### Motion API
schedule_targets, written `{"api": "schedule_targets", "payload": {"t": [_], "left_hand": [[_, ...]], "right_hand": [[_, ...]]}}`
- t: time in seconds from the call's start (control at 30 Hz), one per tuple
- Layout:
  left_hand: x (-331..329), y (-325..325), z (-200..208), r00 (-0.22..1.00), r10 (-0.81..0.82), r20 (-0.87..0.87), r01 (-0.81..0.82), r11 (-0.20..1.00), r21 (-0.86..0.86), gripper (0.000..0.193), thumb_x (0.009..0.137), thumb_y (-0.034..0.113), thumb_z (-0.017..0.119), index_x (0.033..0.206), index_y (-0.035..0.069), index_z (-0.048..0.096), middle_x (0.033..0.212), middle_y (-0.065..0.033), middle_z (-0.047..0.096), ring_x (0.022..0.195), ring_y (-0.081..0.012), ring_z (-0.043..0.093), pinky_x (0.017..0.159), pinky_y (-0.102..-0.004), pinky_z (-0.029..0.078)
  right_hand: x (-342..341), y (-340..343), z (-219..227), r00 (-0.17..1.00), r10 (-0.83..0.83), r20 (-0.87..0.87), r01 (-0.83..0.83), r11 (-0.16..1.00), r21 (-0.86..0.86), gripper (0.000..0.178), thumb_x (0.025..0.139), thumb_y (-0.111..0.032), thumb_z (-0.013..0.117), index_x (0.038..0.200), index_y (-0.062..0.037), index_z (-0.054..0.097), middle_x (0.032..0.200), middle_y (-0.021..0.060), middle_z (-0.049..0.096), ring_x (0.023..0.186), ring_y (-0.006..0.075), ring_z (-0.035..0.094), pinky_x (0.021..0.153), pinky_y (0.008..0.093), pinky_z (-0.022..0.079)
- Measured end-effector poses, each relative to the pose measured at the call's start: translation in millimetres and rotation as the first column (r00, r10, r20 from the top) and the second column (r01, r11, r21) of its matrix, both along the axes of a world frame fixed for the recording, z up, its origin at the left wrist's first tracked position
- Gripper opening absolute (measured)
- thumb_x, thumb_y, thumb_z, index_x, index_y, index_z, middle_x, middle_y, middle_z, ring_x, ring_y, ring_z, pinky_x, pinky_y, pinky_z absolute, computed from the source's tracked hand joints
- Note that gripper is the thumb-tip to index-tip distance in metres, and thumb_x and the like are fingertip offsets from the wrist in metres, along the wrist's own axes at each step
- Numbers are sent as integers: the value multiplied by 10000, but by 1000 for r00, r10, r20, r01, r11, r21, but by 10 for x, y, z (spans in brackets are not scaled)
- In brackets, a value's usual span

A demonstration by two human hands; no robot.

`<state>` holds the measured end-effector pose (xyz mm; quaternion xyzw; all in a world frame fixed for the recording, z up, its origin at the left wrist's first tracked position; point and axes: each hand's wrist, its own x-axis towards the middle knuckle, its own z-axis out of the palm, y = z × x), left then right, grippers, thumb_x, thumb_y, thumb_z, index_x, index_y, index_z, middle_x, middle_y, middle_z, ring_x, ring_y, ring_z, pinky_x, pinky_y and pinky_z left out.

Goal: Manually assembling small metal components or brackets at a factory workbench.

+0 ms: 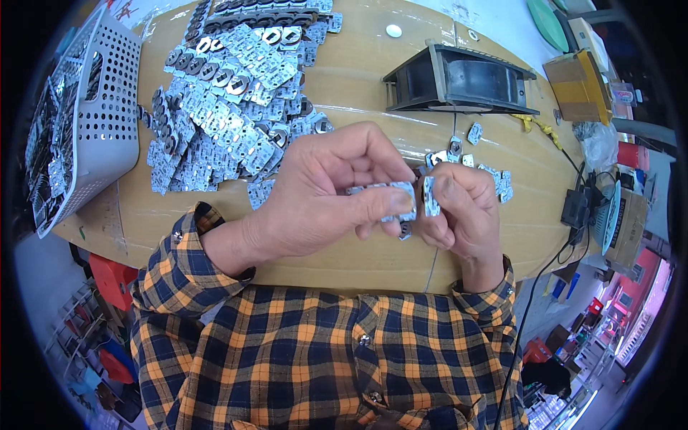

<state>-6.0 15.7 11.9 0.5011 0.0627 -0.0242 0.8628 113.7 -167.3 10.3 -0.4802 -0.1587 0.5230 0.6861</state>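
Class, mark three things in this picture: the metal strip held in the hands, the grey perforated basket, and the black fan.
metal strip (401, 192), head view, its middle.
grey perforated basket (115, 107), head view, side wall.
black fan (459, 79), head view, housing.

A small workshop for hand assembly: a wooden bench carries a big heap of stamped metal strips at upper left, beside a perforated grey basket of more parts. A black fan housing, cardboard boxes and trailing cables sit at the right.
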Motion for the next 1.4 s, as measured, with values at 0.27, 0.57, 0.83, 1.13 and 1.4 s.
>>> {"api": "schedule_targets", "payload": {"t": [0.27,0.57,0.83,1.13,1.4], "left_hand": [[45,-15,-83,893,42,449,-370,637,677,220,797,-101,624,1004,-31,645,867,-109,669,803,-188,682,671,-247,530],[21,-76,-122,857,146,494,-487,545,683,257,738,-127,649,969,-15,655,884,-128,672,763,-212,672,650,-264,526],[42,-69,-142,811,92,578,-523,559,644,243,726,-118,652,948,-20,655,905,-135,679,756,-218,676,631,-265,523],[42,-54,-144,916,76,395,-338,678,653,173,814,-49,629,984,-29,656,956,-130,682,758,-165,680,601,-247,518],[4,-39,-69,995,94,36,-100,963,250,173,919,36,607,1077,-21,651,1015,-87,671,830,-134,694,599,-186,526]], "right_hand": [[-42,57,15,883,-53,466,147,974,-170,306,1001,-209,527,777,-4,564,549,-3,512,409,27,387,382,190,294],[-68,87,57,878,-26,478,139,969,-203,307,991,-200,540,754,-8,576,513,-14,485,403,24,370,383,187,277],[-68,70,31,839,-57,542,181,967,-178,314,994,-200,542,755,0,584,526,-13,484,399,33,370,379,197,265],[166,14,7,317,134,939,189,961,-200,197,916,-84,628,750,20,604,572,43,522,500,128,478,480,286,358],[74,18,87,495,111,862,30,989,-144,218,939,-97,574,757,18,606,605,47,540,508,133,503,482,278,371]]}}
